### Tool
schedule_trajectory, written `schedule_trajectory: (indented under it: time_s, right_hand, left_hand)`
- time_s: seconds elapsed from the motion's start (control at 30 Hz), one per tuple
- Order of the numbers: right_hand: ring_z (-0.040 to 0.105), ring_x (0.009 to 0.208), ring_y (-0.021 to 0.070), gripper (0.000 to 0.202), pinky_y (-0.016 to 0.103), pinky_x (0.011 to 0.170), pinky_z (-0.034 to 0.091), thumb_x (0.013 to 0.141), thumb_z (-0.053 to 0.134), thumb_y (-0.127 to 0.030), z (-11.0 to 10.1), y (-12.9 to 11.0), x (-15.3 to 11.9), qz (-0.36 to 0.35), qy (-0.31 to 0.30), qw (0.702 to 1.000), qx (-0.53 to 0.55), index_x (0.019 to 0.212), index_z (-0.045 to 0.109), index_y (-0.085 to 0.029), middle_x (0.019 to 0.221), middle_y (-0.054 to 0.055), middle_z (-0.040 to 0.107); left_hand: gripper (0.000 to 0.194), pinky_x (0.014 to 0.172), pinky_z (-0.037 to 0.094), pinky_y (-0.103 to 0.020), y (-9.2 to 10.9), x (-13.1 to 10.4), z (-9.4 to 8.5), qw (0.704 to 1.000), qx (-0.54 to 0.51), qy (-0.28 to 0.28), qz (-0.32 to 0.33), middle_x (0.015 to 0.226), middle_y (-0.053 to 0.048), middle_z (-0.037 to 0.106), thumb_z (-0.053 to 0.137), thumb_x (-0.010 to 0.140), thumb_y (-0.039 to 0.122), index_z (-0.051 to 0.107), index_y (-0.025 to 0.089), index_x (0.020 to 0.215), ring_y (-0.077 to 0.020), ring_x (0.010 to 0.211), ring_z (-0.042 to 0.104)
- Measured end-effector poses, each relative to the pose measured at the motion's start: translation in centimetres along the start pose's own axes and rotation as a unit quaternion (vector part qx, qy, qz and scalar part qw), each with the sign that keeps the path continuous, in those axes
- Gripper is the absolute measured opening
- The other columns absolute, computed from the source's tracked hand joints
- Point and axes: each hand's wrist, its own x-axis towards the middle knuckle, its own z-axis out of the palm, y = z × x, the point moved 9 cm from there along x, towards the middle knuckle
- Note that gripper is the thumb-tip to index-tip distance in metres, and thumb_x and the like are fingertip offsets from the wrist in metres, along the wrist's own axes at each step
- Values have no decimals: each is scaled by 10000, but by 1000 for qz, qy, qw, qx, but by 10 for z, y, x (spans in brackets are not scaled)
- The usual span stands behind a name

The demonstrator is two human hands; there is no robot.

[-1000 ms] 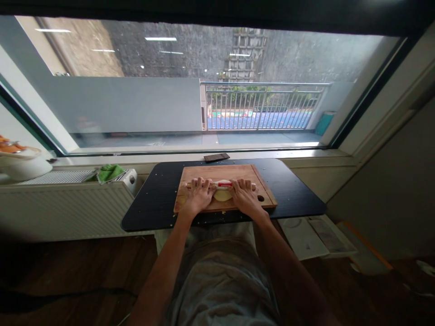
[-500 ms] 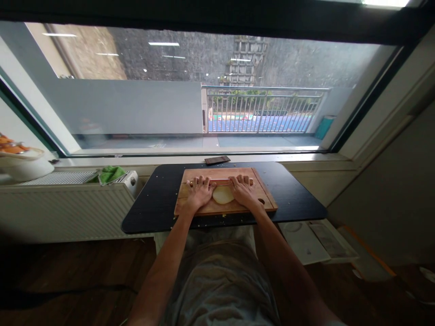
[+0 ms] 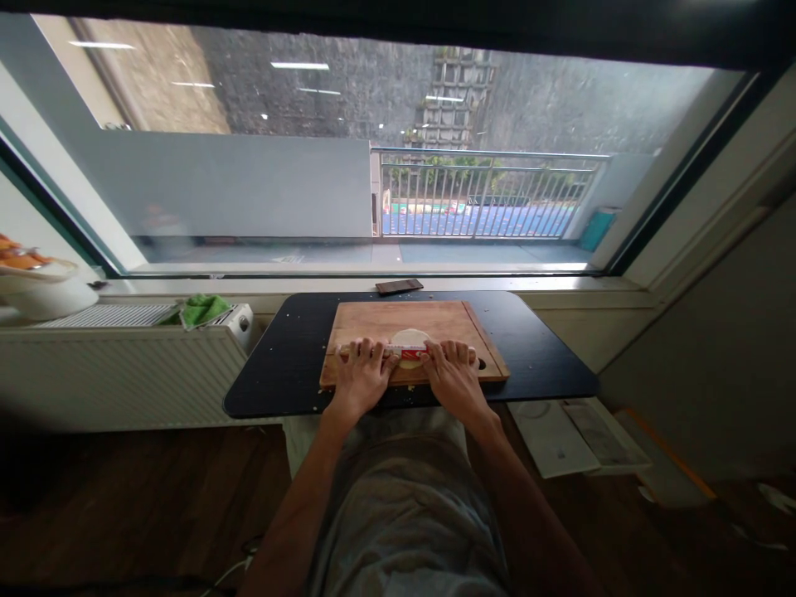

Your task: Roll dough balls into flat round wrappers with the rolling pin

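Observation:
A rolling pin (image 3: 410,353) with a red and white label lies crosswise over a flat, pale round of dough (image 3: 413,336). The dough shows on both sides of the pin and rests on a wooden cutting board (image 3: 366,317). My left hand (image 3: 362,380) is closed over the left part of the pin, fingers draped across its top. Over the right part, my right hand (image 3: 456,378) grips it the same way, near the board's dark hole. Both thumbs point inward, close to the dough. The pin's undersides beneath my palms are hidden.
The board stands on a black table (image 3: 541,365) with scattered crumbs. A small dark flat block (image 3: 399,286) lies behind it by the window sill. On the left, a green cloth (image 3: 204,309) lies on a white radiator (image 3: 124,365). My lap is against the table's front.
Both hands have drawn the rolling pin toward me, from the dough's far edge to across its nearer part. The dough also sits farther from me on the board. The view has tilted slightly.

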Motion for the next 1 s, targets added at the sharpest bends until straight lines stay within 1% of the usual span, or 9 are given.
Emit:
schedule_trajectory:
  time_s: [0.17,0.33,0.43,0.53,0.63,0.73,0.8,0.87,1.0]
  right_hand:
    - [473,1281,326,476,538,1121,370,1185,320,-438,3,2,5,7,-14,1000,3,1545,574,-257,1382,149,636]
    - [423,1403,338,490,566,1141,384,1185,302,-430,9,5,21,3,-46,999,1,1605,510,-290,1570,152,561]
    - [397,1450,338,504,582,1161,385,1184,284,-445,14,9,32,0,-61,998,12,1616,490,-287,1645,151,512]
    - [385,1470,345,512,587,1173,376,1178,283,-444,22,12,46,-8,-70,997,13,1614,491,-273,1645,169,511]
    - [385,1476,352,517,606,1190,345,1172,294,-432,30,16,63,-12,-74,997,-2,1638,459,-281,1635,173,516]
    - [396,1479,350,513,600,1201,331,1176,268,-412,37,20,79,-14,-82,997,-2,1626,467,-271,1634,164,523]
    - [416,1463,343,510,580,1200,341,1180,240,-402,39,21,85,-19,-86,996,6,1591,504,-255,1616,161,541]
    - [438,1436,339,507,572,1191,358,1181,234,-416,37,20,85,-15,-82,996,13,1561,531,-261,1582,154,564]
    - [450,1389,346,483,606,1184,356,1176,287,-469,24,16,66,14,-55,998,6,1539,544,-282,1501,154,592]
  left_hand:
    - [443,1198,386,-649,1,7,-2,1000,2,-19,-6,1476,-143,613,377,1142,543,615,273,1401,-370,1410,499]
    - [482,1205,383,-651,0,18,-1,1000,1,-30,-7,1536,-151,581,356,1144,542,583,271,1472,-383,1438,477]
    - [510,1219,372,-638,-2,26,4,999,-4,-34,-2,1572,-155,555,333,1145,536,548,278,1528,-384,1460,454]
    - [528,1236,345,-644,-7,41,11,999,-3,-43,-8,1613,-141,524,314,1139,560,538,308,1546,-384,1488,423]
    - [550,1255,307,-675,-12,59,19,998,-3,-64,-20,1646,-123,502,300,1130,604,533,342,1553,-392,1518,403]
    - [581,1275,240,-728,-15,71,26,996,-5,-79,-29,1688,-134,471,268,1130,620,530,332,1563,-411,1566,363]
    - [600,1281,213,-744,-16,73,28,996,-6,-79,-36,1695,-150,465,249,1133,618,523,315,1572,-418,1584,347]
    - [600,1283,217,-735,-16,71,26,997,-6,-74,-37,1674,-154,485,247,1136,615,516,307,1575,-409,1578,356]
    - [542,1278,266,-691,-13,56,15,998,-6,-56,-26,1597,-130,554,293,1141,592,545,315,1534,-371,1525,402]
